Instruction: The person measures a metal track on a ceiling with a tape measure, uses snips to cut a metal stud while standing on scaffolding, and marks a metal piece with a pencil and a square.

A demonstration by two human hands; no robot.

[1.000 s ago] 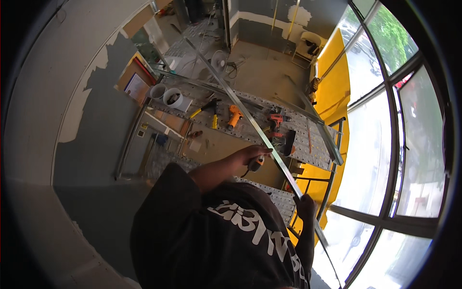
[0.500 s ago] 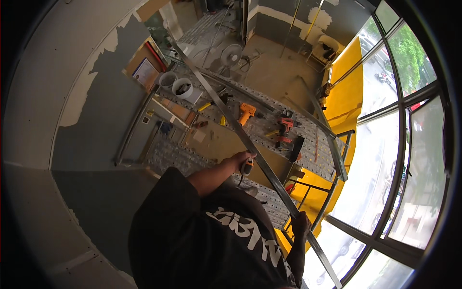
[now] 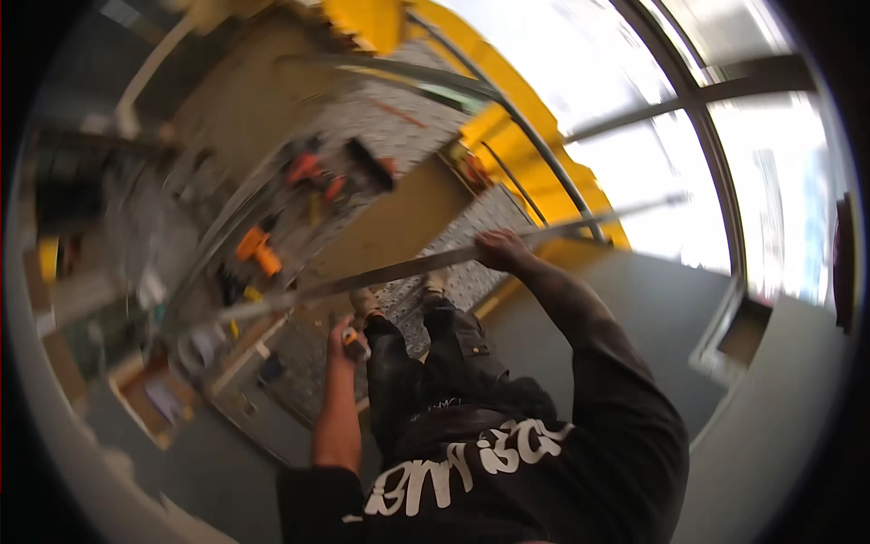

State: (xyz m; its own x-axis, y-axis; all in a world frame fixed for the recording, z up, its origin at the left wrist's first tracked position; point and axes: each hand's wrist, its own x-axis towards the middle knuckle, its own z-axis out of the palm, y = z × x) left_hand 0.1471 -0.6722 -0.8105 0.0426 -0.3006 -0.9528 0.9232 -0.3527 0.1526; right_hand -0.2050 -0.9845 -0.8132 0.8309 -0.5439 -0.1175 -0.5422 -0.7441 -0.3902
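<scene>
A long grey metal channel (image 3: 390, 272) slants across in front of me, its far left end smeared by motion. My right hand (image 3: 501, 247) is closed around it, right of its middle. My left hand (image 3: 340, 339) sits lower and to the left, apart from the channel, with its fingers around a small orange and black tape measure (image 3: 354, 344). No drawn-out blade can be made out on the tape measure. Beyond the channel, an orange power tool (image 3: 260, 250) and a red cordless drill (image 3: 315, 174) lie on the perforated metal planks.
I stand on scaffold planks (image 3: 408, 313) with an opening showing brown floor (image 3: 390, 218) beyond. A metal guard rail (image 3: 535, 140) and yellow sheeting (image 3: 580, 177) run along the windows (image 3: 634, 172). A dark flat-sided tool (image 3: 370, 164) lies near the drill. Grey wall (image 3: 625, 295) stands at the right.
My view and body have turned to the right. The channel now lies more level across me. My left hand has come away from it, still with the tape measure; my right hand keeps its grip.
</scene>
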